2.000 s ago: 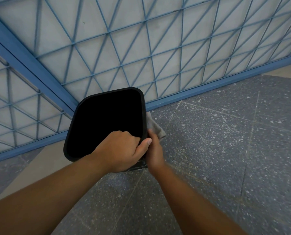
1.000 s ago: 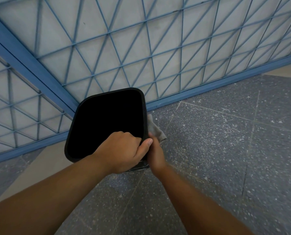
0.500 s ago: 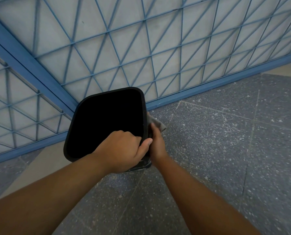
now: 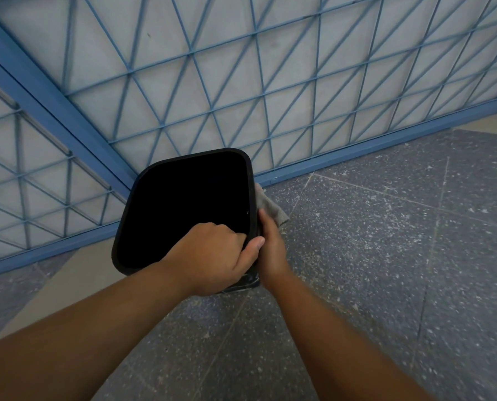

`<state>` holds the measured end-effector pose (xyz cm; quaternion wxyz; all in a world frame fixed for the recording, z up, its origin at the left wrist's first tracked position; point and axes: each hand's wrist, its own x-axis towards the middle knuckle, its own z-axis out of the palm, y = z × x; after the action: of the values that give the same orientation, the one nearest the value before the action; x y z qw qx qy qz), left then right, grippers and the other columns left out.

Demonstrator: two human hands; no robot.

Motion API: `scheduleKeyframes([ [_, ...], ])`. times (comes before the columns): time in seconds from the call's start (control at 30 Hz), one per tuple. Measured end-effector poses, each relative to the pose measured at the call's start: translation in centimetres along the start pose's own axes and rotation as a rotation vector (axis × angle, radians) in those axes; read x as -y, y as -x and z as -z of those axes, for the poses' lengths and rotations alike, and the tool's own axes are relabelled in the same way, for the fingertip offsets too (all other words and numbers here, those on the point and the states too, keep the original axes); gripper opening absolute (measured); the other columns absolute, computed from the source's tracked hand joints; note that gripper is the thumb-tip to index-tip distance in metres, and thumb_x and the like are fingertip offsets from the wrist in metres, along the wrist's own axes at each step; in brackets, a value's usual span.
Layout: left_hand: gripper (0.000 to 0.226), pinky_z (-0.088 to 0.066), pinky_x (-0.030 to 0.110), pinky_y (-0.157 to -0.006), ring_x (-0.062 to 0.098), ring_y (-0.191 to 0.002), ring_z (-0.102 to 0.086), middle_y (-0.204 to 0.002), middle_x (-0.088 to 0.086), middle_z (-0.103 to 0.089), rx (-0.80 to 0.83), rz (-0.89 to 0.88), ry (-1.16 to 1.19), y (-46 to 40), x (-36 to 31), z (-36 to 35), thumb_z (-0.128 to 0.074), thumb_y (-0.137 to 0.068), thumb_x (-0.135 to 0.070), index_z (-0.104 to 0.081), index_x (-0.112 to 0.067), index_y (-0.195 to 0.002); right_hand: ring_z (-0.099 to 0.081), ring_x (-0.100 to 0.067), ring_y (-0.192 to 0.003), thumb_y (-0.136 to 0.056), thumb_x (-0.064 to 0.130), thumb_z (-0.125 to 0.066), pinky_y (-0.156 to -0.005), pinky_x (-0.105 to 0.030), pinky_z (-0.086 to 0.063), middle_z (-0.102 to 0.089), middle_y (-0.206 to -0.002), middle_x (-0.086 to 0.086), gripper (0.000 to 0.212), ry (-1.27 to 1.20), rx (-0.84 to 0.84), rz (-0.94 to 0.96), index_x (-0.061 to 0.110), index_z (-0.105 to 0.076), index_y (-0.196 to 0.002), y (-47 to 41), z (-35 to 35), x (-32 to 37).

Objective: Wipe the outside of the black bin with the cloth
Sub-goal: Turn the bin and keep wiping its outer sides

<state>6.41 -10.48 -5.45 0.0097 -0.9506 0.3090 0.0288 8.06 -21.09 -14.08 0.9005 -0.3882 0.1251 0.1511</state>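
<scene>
On the speckled grey floor, close to the foot of a blue metal grille, stands the black bin, seen from above with its open mouth facing the camera; inside is all dark, nothing readable. Rim is a rounded rectangle, bin looks upright or a touch tilted, can't tell which. Left hand grips the near right corner of the rim: fingers curled over into the opening, thumb lying outside along the edge. Right hand is pressed against the bin's right outer wall, just below the rim, with the grey cloth under it. Cloth sticks out past the fingers, up and to the right, flat against the bin side and hanging a bit free at its far corner. Whether the right fingers curl round the cloth or just press it flat: can't tell, palm side hidden. The two hands are touching or nearly so, thumb of the left one right beside the right hand's knuckles. Both bare forearms come in from the bottom edge. Behind the grille a pale wall; a tan strip of floor runs at lower left.
</scene>
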Motion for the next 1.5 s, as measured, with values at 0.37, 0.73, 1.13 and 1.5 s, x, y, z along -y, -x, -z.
scheduleKeyframes([
  [0.37,0.063,-0.043,0.035,-0.063,0.014,-0.055,-0.049,-0.059,-0.008,-0.048,0.011,0.001,0.0,0.1,0.8,0.4,-0.005,-0.094,-0.056,-0.052,-0.025,-0.067,-0.067,-0.007,-0.087,-0.106,0.027,-0.028,-0.075,-0.018,-0.054,-0.073,-0.088,0.002,0.046,-0.01,-0.033,-0.05,0.001,-0.056,-0.13,0.8,-0.2,-0.9],
  [0.73,0.062,-0.045,0.037,-0.067,0.015,-0.058,-0.052,-0.062,-0.006,-0.051,0.055,-0.009,0.056,0.3,1.2,0.8,-0.007,-0.097,-0.055,-0.054,-0.023,-0.07,-0.055,-0.031,-0.126,-0.106,0.026,-0.027,-0.103,-0.035,-0.044,-0.057,-0.134,-0.021,0.049,0.03,-0.139,-0.073,-0.001,-0.047,-0.141,0.4,-0.5,-1.3],
  [1.13,0.061,-0.043,0.037,-0.065,0.018,-0.059,-0.053,-0.062,-0.006,-0.052,0.069,-0.012,0.066,0.2,1.2,0.7,-0.01,-0.096,-0.056,-0.053,-0.023,-0.068,-0.052,-0.033,-0.13,-0.105,0.029,-0.033,-0.109,-0.042,-0.04,-0.057,-0.136,-0.023,0.047,0.031,-0.139,-0.074,0.002,-0.051,-0.139,-0.7,-0.4,-0.6],
  [1.5,0.062,-0.044,0.037,-0.066,0.021,-0.062,-0.058,-0.067,0.0,-0.062,0.047,-0.014,0.037,0.3,1.3,0.7,-0.008,-0.095,-0.057,-0.054,-0.023,-0.069,-0.056,-0.028,-0.123,-0.105,0.031,-0.033,-0.098,-0.033,-0.048,-0.066,-0.122,-0.014,0.048,-0.004,-0.097,-0.056,0.002,-0.053,-0.138,-1.0,-0.9,0.2],
])
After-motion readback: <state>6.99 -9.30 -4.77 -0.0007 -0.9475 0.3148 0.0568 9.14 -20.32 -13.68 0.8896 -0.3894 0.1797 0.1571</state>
